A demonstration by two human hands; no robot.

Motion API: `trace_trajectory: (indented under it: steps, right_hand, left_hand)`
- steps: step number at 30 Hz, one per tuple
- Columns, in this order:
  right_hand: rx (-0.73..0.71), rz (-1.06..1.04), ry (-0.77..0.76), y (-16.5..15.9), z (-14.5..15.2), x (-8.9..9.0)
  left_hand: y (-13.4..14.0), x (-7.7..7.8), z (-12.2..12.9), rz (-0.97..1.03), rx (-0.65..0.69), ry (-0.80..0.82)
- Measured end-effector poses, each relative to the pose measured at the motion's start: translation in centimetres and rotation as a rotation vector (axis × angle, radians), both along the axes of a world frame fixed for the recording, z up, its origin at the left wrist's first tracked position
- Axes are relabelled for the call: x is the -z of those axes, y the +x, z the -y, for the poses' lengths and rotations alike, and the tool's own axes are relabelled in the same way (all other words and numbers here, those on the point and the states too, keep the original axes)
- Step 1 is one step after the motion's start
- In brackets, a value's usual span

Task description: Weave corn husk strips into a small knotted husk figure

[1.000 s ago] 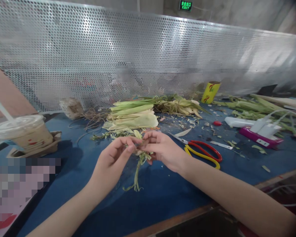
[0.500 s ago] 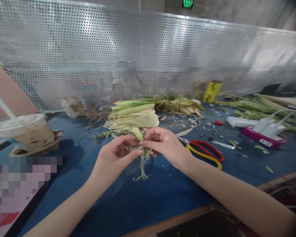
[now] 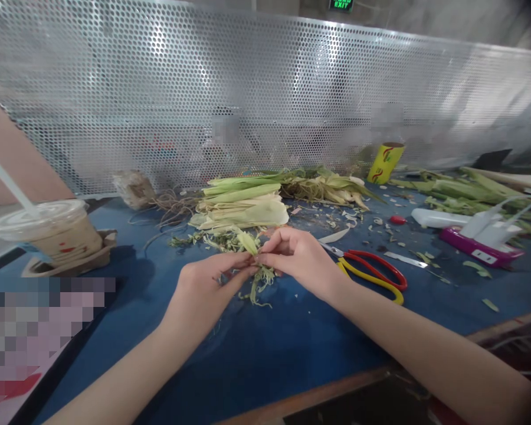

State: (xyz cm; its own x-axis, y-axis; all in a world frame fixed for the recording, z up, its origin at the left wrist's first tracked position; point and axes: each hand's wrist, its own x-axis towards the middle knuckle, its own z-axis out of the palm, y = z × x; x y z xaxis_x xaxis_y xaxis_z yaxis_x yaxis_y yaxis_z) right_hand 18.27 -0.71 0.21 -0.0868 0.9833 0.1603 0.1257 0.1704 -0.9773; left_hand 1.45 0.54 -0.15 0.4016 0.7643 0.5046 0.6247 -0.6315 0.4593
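Between my hands is a small bundle of pale green corn husk (image 3: 248,242), with shredded strips hanging below the fingers. My left hand (image 3: 212,274) pinches it from the left, thumb and fingers pressed together. From the right, my right hand (image 3: 294,257) pinches the same bundle, its fingertips close to the left ones. The exact point of grip is hidden by the fingers. Just beyond lies a stack of flat corn husks (image 3: 243,206). Scissors (image 3: 371,271) with one red and one yellow handle rest right of my right hand.
A lidded drink cup (image 3: 62,236) with a straw stands left in a cardboard holder. Brown twine (image 3: 172,206) lies behind. To the right are a purple power strip (image 3: 478,245), a blade (image 3: 405,260), a yellow tube (image 3: 386,163) and scattered scraps. A perforated metal screen (image 3: 265,88) bounds the back.
My left fingers have closed in on the husk bundle, where they were more spread before. The hanging strips have swung up and shortened below my hands. The view has shifted slightly.
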Motion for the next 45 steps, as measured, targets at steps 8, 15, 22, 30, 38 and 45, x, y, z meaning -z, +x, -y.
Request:
trace_trajectory:
  steps: [8, 15, 22, 30, 38, 45]
  right_hand:
    - [0.091, 0.151, 0.073, 0.3, -0.3, 0.1]
    - [0.106, 0.191, 0.060, 0.7, -0.7, 0.1]
    - [0.070, 0.239, 0.169, 0.8, -0.8, 1.0]
    - [0.210, 0.126, 0.262, 3.1, -1.4, -0.4]
    - [0.020, 0.389, 0.176, 2.3, -1.2, 0.3]
    - [0.046, 0.711, 0.352, 1.6, 0.3, -0.3]
  left_hand:
    - [-0.3, 0.4, -0.6, -0.321, 0.092, 0.484]
    - [-0.6, 0.1, -0.9, -0.414, 0.215, 0.562]
    - [-0.3, -0.2, -0.9, -0.349, 0.207, 0.457]
    - [-1.7, -0.1, -1.6, -0.247, 0.131, 0.421]
    - [-1.0, -0.3, -1.3, -0.216, 0.157, 0.360]
    - [-0.9, -0.2, -1.1, -0.217, 0.164, 0.382]
